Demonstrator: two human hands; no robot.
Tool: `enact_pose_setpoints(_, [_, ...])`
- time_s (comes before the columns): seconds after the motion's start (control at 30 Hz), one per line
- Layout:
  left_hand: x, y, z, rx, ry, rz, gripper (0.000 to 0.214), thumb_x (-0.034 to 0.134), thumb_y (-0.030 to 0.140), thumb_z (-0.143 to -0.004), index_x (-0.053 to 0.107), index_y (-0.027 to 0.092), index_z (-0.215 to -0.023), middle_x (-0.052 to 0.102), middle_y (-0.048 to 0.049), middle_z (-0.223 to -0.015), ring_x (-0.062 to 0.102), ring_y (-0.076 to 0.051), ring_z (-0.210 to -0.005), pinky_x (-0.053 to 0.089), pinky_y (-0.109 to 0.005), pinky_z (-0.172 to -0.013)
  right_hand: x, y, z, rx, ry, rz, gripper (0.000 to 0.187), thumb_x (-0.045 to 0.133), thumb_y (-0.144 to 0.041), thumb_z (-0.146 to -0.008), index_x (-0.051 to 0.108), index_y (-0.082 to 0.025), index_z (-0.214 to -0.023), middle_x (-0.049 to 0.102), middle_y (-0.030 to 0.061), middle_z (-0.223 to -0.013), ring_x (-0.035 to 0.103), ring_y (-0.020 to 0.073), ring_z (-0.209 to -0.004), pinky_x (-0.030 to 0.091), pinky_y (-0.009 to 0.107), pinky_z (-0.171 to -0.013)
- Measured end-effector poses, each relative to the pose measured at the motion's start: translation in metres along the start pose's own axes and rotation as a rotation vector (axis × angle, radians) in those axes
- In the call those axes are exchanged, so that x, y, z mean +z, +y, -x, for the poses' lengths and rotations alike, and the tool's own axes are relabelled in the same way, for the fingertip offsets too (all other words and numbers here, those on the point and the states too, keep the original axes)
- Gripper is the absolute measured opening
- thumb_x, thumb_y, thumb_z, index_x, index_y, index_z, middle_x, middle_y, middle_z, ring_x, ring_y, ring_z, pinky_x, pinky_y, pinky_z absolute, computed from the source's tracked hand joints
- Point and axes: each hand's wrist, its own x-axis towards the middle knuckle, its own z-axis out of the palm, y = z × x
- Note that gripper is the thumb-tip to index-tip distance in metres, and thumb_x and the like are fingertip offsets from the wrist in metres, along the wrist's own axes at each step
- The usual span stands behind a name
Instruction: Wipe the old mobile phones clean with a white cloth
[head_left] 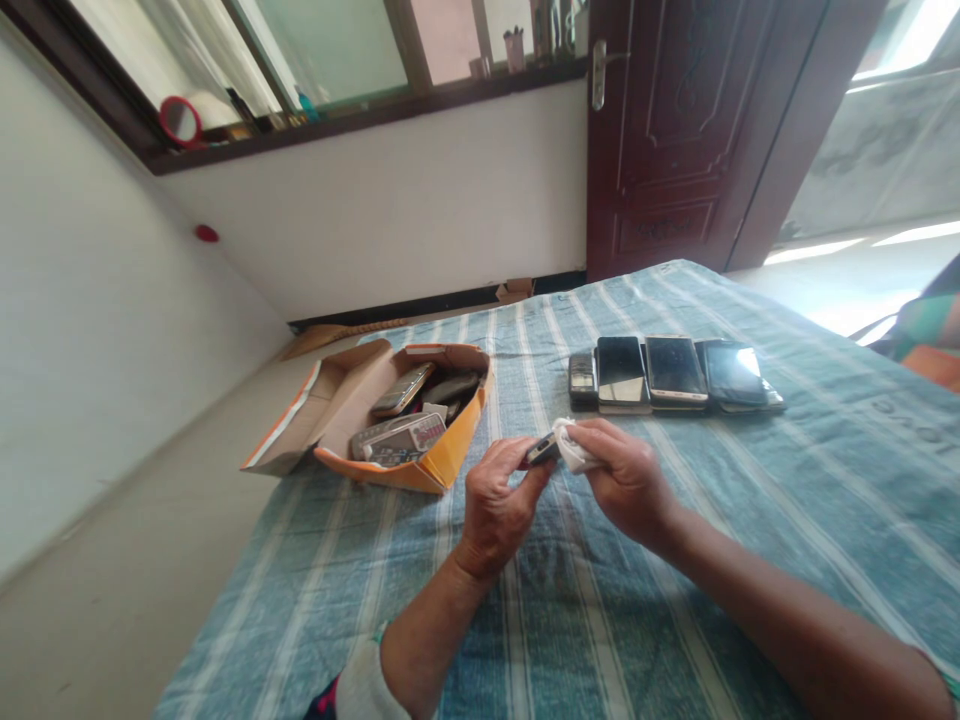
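My left hand (499, 495) pinches a small dark phone (541, 450) by its near end, between thumb and fingers. Bunched in my right hand (626, 475) is a crumpled white cloth (571, 448), pressed against the phone's other end. Both hands are close together above the bed. Left of them, an opened orange cardboard box (454, 465) contains several old phones, among them a keypad phone (405, 440). To the upper right, a row of phones lies side by side: a small keypad phone (582, 378), a black phone (621, 370), a white-framed phone (675, 370) and a dark phone (731, 372).
A blue striped sheet (555, 600) covers the bed, wrinkled toward me. Behind stand a white wall (420, 200) and a dark red door (667, 130). A window sill (360, 115) carries a red round mirror (180, 122). Fabric items (930, 320) show at the right edge.
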Motion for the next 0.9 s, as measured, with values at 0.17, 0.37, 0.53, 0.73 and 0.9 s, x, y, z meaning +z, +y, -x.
enact_pose_setpoints(0.17, [-0.008, 0.003, -0.005, 0.076, -0.003, -0.121, 0.013, 0.062, 0.024, -0.083, 0.067, 0.015, -0.092, 0.07, -0.006, -0.085, 0.063, -0.017, -0.078, 0.05, -0.029, -0.074, 0.004, 0.002, 0.006, -0.041, -0.083, 0.05, 0.036, 0.045, -0.006, -0.084, 0.064, -0.019, -0.111, 0.065, 0.0086, -0.1, 0.063, 0.0172, -0.089, 0.052, 0.028, -0.077])
enact_pose_setpoints(0.37, [-0.024, 0.005, -0.014, 0.035, -0.125, -0.215, 0.01, 0.062, 0.023, -0.081, 0.067, 0.016, -0.086, 0.068, -0.0048, -0.08, 0.062, -0.017, -0.074, 0.049, -0.027, -0.07, 0.003, 0.003, 0.009, -0.022, -0.229, 0.303, 0.039, 0.043, -0.005, -0.082, 0.064, -0.018, -0.113, 0.065, 0.0081, -0.093, 0.062, 0.0174, -0.082, 0.049, 0.026, -0.071])
enact_pose_setpoints(0.53, [-0.039, 0.005, -0.023, -0.101, -0.24, -0.214, 0.01, 0.064, 0.022, -0.077, 0.069, 0.016, -0.084, 0.067, -0.002, -0.073, 0.061, -0.015, -0.067, 0.047, -0.024, -0.063, -0.003, 0.01, 0.004, 0.068, -0.376, 0.509, 0.039, 0.044, -0.003, -0.078, 0.066, -0.02, -0.105, 0.064, 0.0057, -0.086, 0.06, 0.0155, -0.071, 0.045, 0.023, -0.062])
enact_pose_setpoints(0.73, [-0.034, -0.001, -0.021, -0.073, -0.198, -0.167, 0.011, 0.066, 0.023, -0.077, 0.07, 0.016, -0.083, 0.069, -0.0024, -0.074, 0.062, -0.015, -0.068, 0.048, -0.024, -0.063, 0.0, 0.008, 0.006, 0.007, -0.177, 0.29, 0.04, 0.042, -0.004, -0.08, 0.065, -0.018, -0.109, 0.065, 0.0081, -0.096, 0.062, 0.0175, -0.085, 0.049, 0.026, -0.072])
enact_pose_setpoints(0.9, [-0.016, -0.011, -0.01, -0.007, -0.1, -0.103, 0.013, 0.061, 0.019, -0.08, 0.071, 0.017, -0.088, 0.072, -0.0043, -0.081, 0.065, -0.016, -0.073, 0.052, -0.024, -0.065, 0.005, -0.007, 0.008, -0.207, -0.162, 0.356, 0.037, 0.04, -0.009, -0.087, 0.062, -0.017, -0.116, 0.064, 0.0118, -0.102, 0.062, 0.0173, -0.08, 0.051, 0.027, -0.067])
